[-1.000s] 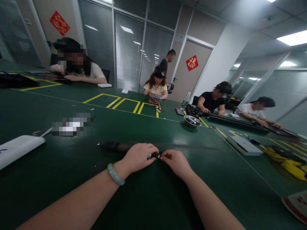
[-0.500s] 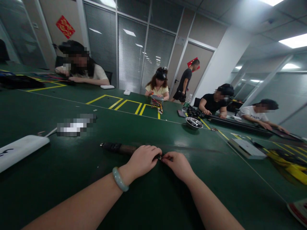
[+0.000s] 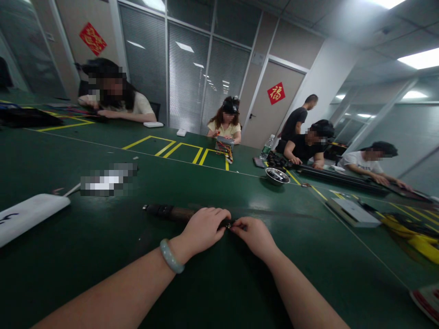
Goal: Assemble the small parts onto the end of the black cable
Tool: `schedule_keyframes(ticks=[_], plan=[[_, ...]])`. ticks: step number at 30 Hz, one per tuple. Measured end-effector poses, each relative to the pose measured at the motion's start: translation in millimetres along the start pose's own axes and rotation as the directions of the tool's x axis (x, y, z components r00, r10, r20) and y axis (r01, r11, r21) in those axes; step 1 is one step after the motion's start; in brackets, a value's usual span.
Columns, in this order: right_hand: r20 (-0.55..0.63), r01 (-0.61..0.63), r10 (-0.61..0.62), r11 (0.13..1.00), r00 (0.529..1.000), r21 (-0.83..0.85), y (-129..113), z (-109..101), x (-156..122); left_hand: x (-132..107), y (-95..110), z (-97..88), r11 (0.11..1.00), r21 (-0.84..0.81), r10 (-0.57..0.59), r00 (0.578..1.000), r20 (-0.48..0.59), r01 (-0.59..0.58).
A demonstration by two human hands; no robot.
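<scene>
A long dark rod-shaped tool [image 3: 171, 212] lies across the green table [image 3: 219, 283] in front of me. My left hand [image 3: 202, 230], with a pale bracelet on its wrist, is curled over the rod's right end. My right hand [image 3: 254, 235] pinches a small metal piece [image 3: 228, 224] where the two hands meet. What that small piece is cannot be made out.
A white flat device [image 3: 29, 214] lies at the left. A steel bowl [image 3: 277, 176] stands mid-table, a grey box [image 3: 353, 212] and yellow items [image 3: 418, 235] at the right. Several people sit around the far edges; one walks by the door.
My hands have barely moved and stay together on the rod's end. The person in black in the background has walked from left to right past the door.
</scene>
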State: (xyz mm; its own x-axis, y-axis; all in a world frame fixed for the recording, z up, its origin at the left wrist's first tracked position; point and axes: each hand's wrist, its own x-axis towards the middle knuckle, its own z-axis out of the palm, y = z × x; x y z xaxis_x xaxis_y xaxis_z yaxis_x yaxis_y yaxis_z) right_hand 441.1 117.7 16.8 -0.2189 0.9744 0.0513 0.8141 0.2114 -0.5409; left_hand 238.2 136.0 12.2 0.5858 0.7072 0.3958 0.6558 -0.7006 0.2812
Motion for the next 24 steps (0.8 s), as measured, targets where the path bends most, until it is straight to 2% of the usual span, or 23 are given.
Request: schedule_keyframes(ticks=[5, 11, 17, 24], plan=[[-0.005, -0.004, 0.004, 1.000, 1.000, 0.007, 0.8, -0.2, -0.3, 0.4, 0.8, -2.0, 1.000, 0.001, 0.018, 0.999, 0.028, -0.018], [-0.007, -0.007, 0.007, 1.000, 1.000, 0.008, 1.3, -0.6, 0.1, -0.6, 1.0, -2.0, 1.000, -0.011, -0.004, 1.000, -0.003, 0.004], [-0.007, -0.005, 0.005, 1.000, 1.000, 0.012, 0.6, -0.5, -0.3, -0.2, 0.8, -2.3, 0.999, 0.018, 0.040, 0.999, 0.020, -0.040], [-0.002, -0.018, 0.018, 1.000, 1.000, 0.012, -0.2, -0.8, 0.3, 0.0, -0.2, -0.6, 1.000, 0.003, -0.007, 1.000, 0.003, 0.007]])
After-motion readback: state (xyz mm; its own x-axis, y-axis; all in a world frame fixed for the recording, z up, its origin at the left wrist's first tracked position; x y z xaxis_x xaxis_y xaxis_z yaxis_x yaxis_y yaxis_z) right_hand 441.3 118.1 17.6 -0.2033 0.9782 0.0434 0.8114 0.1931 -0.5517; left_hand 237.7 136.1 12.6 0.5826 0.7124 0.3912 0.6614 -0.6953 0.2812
